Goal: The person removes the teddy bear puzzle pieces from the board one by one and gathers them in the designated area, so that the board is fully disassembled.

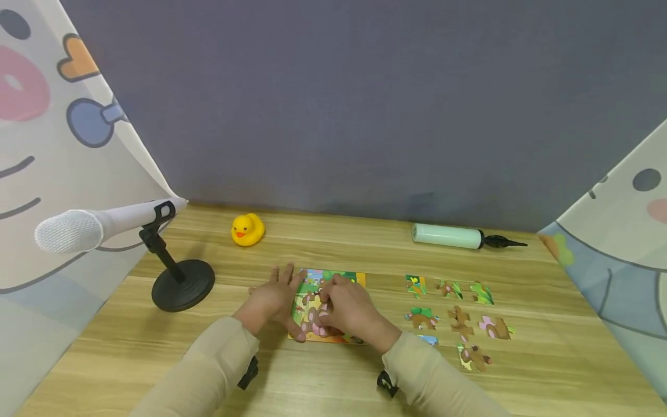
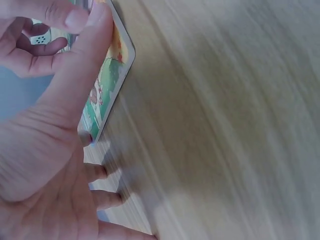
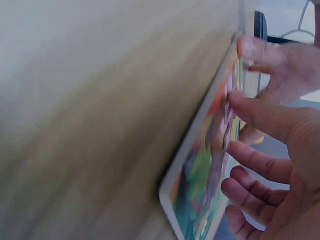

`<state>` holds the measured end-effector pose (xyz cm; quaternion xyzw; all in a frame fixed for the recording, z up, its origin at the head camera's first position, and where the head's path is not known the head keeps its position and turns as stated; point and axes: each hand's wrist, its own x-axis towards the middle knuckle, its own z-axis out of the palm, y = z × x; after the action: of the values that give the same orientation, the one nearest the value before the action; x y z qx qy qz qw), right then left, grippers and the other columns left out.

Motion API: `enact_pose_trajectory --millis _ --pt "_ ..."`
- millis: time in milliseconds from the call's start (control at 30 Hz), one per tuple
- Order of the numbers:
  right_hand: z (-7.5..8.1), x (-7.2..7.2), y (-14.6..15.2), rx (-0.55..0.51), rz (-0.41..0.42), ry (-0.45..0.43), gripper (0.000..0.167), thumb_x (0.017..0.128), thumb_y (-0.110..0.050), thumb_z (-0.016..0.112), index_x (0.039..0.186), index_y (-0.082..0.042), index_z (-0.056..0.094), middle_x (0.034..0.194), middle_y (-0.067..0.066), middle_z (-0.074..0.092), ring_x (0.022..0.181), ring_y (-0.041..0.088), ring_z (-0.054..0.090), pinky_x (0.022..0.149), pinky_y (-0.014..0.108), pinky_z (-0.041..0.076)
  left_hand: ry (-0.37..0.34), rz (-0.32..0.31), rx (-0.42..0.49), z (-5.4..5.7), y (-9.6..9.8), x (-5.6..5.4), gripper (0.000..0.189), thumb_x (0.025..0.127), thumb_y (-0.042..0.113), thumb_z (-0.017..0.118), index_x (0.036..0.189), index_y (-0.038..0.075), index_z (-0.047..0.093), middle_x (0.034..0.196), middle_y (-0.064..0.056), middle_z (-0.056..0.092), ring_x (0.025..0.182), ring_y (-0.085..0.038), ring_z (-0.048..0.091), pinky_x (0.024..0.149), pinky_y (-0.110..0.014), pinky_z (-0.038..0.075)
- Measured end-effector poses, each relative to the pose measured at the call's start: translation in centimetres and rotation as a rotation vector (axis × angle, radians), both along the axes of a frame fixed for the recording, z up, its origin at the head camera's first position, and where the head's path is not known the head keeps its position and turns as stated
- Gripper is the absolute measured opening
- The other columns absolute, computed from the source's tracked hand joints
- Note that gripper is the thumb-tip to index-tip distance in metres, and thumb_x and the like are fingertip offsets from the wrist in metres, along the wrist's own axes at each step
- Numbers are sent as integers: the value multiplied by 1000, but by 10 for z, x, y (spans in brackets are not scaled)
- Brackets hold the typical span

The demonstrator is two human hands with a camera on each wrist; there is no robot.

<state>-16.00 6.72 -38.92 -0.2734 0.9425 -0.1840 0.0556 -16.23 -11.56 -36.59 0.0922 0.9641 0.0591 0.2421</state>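
A picture puzzle board [image 1: 362,280] with a cartoon animal scene lies on the table, partly covered by both hands. My left hand [image 1: 273,301] is spread along its left side, with the thumb [image 2: 82,65] on the near-left corner and the other fingers reaching past the edge. Over the middle of the board, my right hand [image 1: 351,307] has its fingers bent and pinches a brown puzzle piece [image 3: 226,122] between thumb and forefinger, against the board's surface. The fingers hide much of that piece. To the right lie several loose puzzle pieces [image 1: 461,322], apart from one another.
A white microphone [image 1: 120,223] on a black stand [image 1: 183,285] is at the left. Near the back are a yellow rubber duck [image 1: 248,230] and a pale green hand pump [image 1: 448,236] with a black nozzle. A grey partition [image 1: 333,116] rises behind the table.
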Motion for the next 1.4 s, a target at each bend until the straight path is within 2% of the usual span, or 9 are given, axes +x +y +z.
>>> enact_pose_trajectory --millis 167,267,400,533,633,800,967,1167,1400 --pt "4 -9 6 53 17 21 24 82 -27 87 97 -12 75 86 -3 52 75 12 50 62 26 43 7 1 -6 -3 1 0 137 59 56 94 163 8 17 167 -25 5 150 -53 10 94 -82 35" --pt "7 -12 8 75 37 28 40 82 -30 87 115 -11 76 90 -3 55 79 13 51 63 26 43 12 4 -6 -4 1 -1 137 59 55 94 162 8 16 167 -25 4 150 -53 10 93 -83 35" --pt "9 -15 11 96 77 12 56 80 -36 87 127 -10 72 88 -4 53 76 11 48 61 24 43 12 5 -7 -5 1 -1 138 59 55 94 162 7 16 167 -26 4 150 -53 9 93 -83 34" --pt "8 -20 16 120 162 75 43 81 -34 87 116 -12 76 83 -5 52 71 9 46 61 22 42 13 9 -1 -5 2 -1 137 59 54 94 162 6 16 167 -26 4 150 -54 9 93 -83 34" --pt "7 -25 20 99 205 70 31 81 -30 87 107 -15 77 85 -4 56 73 8 50 64 22 45 10 15 7 -5 1 0 137 59 53 94 162 6 16 167 -26 3 150 -54 8 93 -84 33" --pt "8 -34 24 49 219 -37 37 83 -29 87 114 -13 76 93 -4 59 82 10 55 75 26 52 8 19 21 -5 0 1 138 59 52 94 162 7 16 167 -26 2 150 -54 7 93 -85 32" --pt "8 -40 27 -4 228 -92 40 82 -27 87 117 -11 75 93 -4 58 89 15 60 81 30 53 11 20 31 -5 1 1 137 60 52 95 162 6 16 167 -26 2 150 -54 7 93 -84 32" --pt "8 -41 36 2 233 -63 36 83 -29 86 114 -15 75 97 -5 59 85 13 58 75 29 51 11 18 33 -5 1 0 138 59 51 94 162 7 14 167 -27 1 150 -54 6 93 -85 32" --pt "12 -34 58 -12 220 -21 35 86 -30 84 118 -19 74 108 -3 63 93 15 62 82 36 54 18 13 39 -6 0 1 137 59 50 94 162 7 14 167 -27 2 150 -54 6 93 -86 30"
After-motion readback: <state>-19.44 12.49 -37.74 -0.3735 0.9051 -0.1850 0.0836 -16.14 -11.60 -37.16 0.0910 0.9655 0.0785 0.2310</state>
